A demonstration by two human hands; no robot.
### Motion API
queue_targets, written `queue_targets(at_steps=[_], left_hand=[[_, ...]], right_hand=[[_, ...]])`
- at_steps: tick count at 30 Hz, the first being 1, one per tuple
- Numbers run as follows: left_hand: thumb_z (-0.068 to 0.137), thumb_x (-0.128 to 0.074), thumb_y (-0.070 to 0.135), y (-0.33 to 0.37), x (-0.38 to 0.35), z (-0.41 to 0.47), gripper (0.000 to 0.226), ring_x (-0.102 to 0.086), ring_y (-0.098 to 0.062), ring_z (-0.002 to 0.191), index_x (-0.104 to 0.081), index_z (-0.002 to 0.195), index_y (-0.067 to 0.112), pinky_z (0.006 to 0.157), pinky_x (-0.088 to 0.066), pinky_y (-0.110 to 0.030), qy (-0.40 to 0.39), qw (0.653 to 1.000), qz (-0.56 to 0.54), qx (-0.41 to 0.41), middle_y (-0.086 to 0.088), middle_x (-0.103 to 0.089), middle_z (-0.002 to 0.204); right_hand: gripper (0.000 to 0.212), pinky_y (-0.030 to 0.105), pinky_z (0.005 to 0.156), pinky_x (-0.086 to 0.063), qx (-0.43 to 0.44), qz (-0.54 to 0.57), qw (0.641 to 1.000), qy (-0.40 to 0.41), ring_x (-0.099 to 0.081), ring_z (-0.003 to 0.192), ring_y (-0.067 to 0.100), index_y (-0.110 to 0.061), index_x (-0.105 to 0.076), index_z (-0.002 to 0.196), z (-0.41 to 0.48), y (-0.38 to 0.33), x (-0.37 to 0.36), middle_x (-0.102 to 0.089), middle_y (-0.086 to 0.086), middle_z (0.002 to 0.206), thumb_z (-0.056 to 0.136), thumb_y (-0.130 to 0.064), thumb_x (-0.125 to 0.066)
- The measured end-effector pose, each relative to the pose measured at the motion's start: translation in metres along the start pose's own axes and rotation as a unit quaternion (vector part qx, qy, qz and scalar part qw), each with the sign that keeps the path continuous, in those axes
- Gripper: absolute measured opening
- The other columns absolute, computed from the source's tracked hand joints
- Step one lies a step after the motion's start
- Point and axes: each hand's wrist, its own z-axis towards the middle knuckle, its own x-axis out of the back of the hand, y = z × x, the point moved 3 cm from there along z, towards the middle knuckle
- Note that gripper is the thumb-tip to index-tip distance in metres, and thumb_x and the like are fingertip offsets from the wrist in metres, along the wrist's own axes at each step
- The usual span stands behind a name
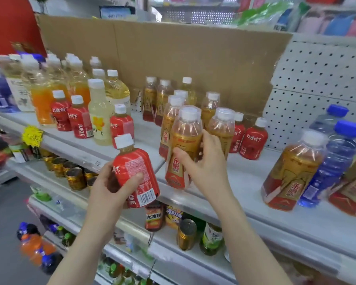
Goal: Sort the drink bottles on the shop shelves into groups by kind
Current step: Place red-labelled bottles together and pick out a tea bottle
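My left hand point(113, 188) grips a red-labelled juice bottle point(139, 171) with a white cap, tilted and held in front of the shelf edge. My right hand point(203, 167) is wrapped around a gold-and-red labelled tea bottle point(184, 140) that stands at the front of the grey shelf point(245, 182). Several more gold tea bottles point(210, 108) are grouped behind it. Two red juice bottles point(253, 138) stand to their right, and three more red juice bottles point(78, 118) stand further left.
Orange and pale yellow drinks point(49, 87) crowd the shelf's left end. At the right stand a gold tea bottle point(292, 171) and blue bottles point(337, 157). A cardboard sheet point(173, 58) backs the shelf. Cans and bottles point(74, 175) fill the lower shelves.
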Motion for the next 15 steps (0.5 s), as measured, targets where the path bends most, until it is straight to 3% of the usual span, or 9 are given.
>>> queue_targets(at_steps=[5, 9, 15], left_hand=[[0.050, -0.086, 0.054, -0.001, 0.024, 0.029, 0.085, -0.071, -0.008, 0.094, -0.057, 0.127, 0.030, 0.059, -0.057, -0.021, -0.020, 1.000, 0.004, 0.019, 0.011, -0.073, 0.104], [0.055, -0.091, 0.048, -0.003, 0.040, 0.047, 0.087, -0.070, -0.012, 0.097, -0.055, 0.132, 0.029, 0.058, -0.056, -0.018, -0.034, 0.999, 0.004, 0.022, 0.007, -0.071, 0.110], [0.053, -0.086, 0.057, -0.012, 0.060, 0.062, 0.090, -0.068, -0.011, 0.102, -0.054, 0.133, 0.031, 0.075, -0.054, -0.027, -0.060, 0.998, 0.013, 0.029, 0.008, -0.070, 0.115]], right_hand=[[0.057, 0.039, 0.103, -0.051, -0.037, 0.016, 0.999, 0.012, -0.052, 0.116, 0.005, -0.030, -0.048, 0.139, 0.031, -0.003, -0.041, -0.050, -0.011, 0.128, 0.089, -0.044, -0.071], [0.053, 0.042, 0.102, -0.050, -0.028, -0.005, 0.999, 0.024, -0.051, 0.116, 0.011, -0.026, -0.052, 0.134, 0.044, -0.006, -0.082, -0.053, -0.006, 0.123, 0.088, -0.045, -0.071], [0.061, 0.042, 0.104, -0.048, -0.041, -0.032, 0.996, 0.070, -0.049, 0.117, 0.015, -0.025, -0.048, 0.136, 0.055, -0.018, -0.120, -0.043, -0.006, 0.123, 0.086, -0.046, -0.075]])
